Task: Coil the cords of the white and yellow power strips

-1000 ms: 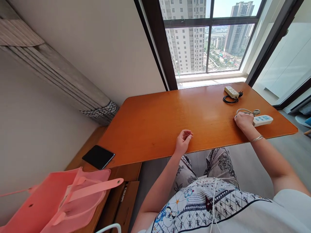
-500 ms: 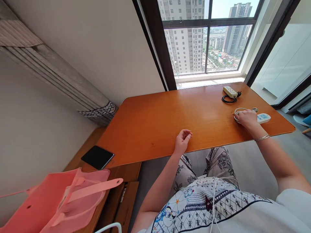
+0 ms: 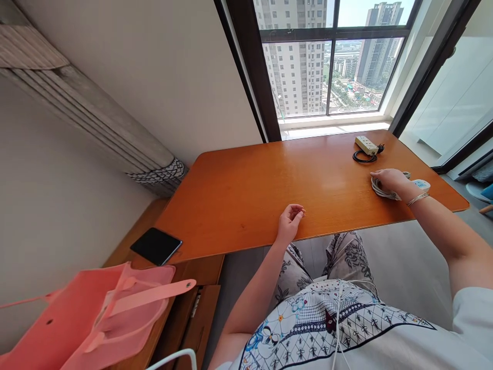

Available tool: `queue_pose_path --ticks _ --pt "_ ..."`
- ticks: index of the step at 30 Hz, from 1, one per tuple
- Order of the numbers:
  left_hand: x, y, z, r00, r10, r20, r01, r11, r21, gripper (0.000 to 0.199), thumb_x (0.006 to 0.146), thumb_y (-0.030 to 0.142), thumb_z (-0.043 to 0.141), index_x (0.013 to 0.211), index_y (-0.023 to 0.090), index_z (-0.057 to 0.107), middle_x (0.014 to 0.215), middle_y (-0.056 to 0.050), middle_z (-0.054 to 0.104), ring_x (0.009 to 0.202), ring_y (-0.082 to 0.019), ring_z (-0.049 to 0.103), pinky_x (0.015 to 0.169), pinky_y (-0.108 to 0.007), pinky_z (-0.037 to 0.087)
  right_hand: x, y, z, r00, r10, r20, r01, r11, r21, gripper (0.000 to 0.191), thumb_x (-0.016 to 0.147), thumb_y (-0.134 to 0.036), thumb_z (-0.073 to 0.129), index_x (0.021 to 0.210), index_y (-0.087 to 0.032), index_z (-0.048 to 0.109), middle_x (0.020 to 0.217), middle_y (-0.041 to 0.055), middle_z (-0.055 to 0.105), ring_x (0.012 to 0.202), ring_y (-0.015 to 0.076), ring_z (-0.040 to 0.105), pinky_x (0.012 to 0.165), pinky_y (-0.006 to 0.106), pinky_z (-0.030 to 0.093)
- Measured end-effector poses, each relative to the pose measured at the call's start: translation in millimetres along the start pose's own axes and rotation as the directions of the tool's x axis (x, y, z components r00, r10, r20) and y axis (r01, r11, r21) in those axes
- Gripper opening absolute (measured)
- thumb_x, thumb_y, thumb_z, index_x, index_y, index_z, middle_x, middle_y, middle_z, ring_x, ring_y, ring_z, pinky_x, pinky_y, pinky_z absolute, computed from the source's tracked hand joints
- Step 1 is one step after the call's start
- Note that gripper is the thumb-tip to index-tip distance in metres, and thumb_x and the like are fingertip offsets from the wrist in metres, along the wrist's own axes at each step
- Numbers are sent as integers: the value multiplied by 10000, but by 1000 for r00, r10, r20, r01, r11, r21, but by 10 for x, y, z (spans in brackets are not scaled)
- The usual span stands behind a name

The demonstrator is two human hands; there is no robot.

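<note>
At the right end of the wooden table lies a white power strip (image 3: 421, 185) with a coiled white cord (image 3: 379, 192). My right hand (image 3: 392, 181) reaches over the coil, its fingers bent down on the far left side of the loops. It hides part of the cord and of the strip. Near the table's front edge rests my left hand (image 3: 290, 222), fingers curled in toward the thumb and nothing visible in it. Beyond the white strip sits a cream power strip (image 3: 366, 145) with a black cord (image 3: 364, 158) looped beside it.
The brown table (image 3: 239, 190) reaches to the window sill. A black tablet (image 3: 156, 246) lies at its left corner. A pink bag (image 3: 92, 303) sits at lower left, by a white curved tube or cable (image 3: 175, 355). A gathered curtain (image 3: 154, 169) hangs at the left.
My right hand has shifted slightly up and away over the cord, so more of the coil shows below it and less of the white strip. My left hand has stayed put.
</note>
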State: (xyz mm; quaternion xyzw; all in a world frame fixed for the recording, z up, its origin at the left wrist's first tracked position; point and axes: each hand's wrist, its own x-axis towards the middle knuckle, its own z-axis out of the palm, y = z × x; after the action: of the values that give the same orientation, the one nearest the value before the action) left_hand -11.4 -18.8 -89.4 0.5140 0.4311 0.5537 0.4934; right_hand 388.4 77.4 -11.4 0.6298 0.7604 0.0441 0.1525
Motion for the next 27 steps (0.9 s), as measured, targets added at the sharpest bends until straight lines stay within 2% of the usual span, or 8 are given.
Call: queue_pose_path --ticks 4,8,11,14,17,21,24,27 --pt "-1 -10 -1 1000 10 2 -10 1000 18 233 775 379 709 895 193 636 867 -49 686 809 -162 669 769 -316 580 48 22 36 999 12 29 -12 1000 7 642 766 -107 584 1406 -154 578 1158 212 717 1065 388 690 866 479 541" --pt "4 -24 0 1000 14 3 -14 1000 18 237 770 377 710 895 190 635 869 -48 686 817 -165 669 774 -319 579 72 63 69 1000 -20 15 20 1000 -5 531 730 -156 630 1255 -198 698 1159 178 723 1073 386 684 897 490 539" --pt "9 -33 -1 1000 12 4 -12 1000 14 221 777 369 702 895 193 636 870 -48 686 815 -169 669 777 -326 576 70 54 53 999 -20 30 20 1000 -5 497 697 -162 658 1186 -205 733 1130 167 734 1065 387 685 902 489 543" --pt "12 -39 -1 1000 5 9 -5 1000 10 216 778 363 698 897 195 631 874 -48 680 819 -171 665 782 -331 570 39 30 16 1000 -10 22 10 1000 23 553 709 -136 639 1257 -178 697 1158 179 725 1087 377 681 904 465 545" --pt "11 -40 0 1000 1 13 -1 1000 2 223 773 365 699 896 195 623 870 -44 670 820 -172 659 786 -336 567 -20 14 -13 1000 8 27 -9 999 37 654 721 -103 606 1371 -170 614 1289 167 672 1177 353 643 916 429 545" --pt "6 -39 2 1000 -9 8 9 1000 -13 222 767 356 703 896 193 625 873 -45 671 817 -168 658 786 -330 561 -146 -7 -47 997 64 -43 -62 997 35 684 752 -156 610 1434 -194 555 1492 117 518 1361 348 495 982 413 528" --pt "7 -45 2 1000 -13 13 13 1000 -12 219 768 350 706 899 193 629 879 -47 675 824 -169 657 790 -332 561 -257 -56 -85 989 106 -99 -96 991 97 576 853 -233 541 1428 -200 567 1469 104 544 1301 343 547 985 421 527" --pt "10 -47 0 1000 -10 18 10 1000 -6 224 768 358 707 897 191 632 874 -47 673 828 -170 657 790 -333 567 -338 -135 -109 981 66 -184 -48 993 104 486 918 -235 452 1367 -156 621 1377 128 621 1245 321 589 1004 416 508"
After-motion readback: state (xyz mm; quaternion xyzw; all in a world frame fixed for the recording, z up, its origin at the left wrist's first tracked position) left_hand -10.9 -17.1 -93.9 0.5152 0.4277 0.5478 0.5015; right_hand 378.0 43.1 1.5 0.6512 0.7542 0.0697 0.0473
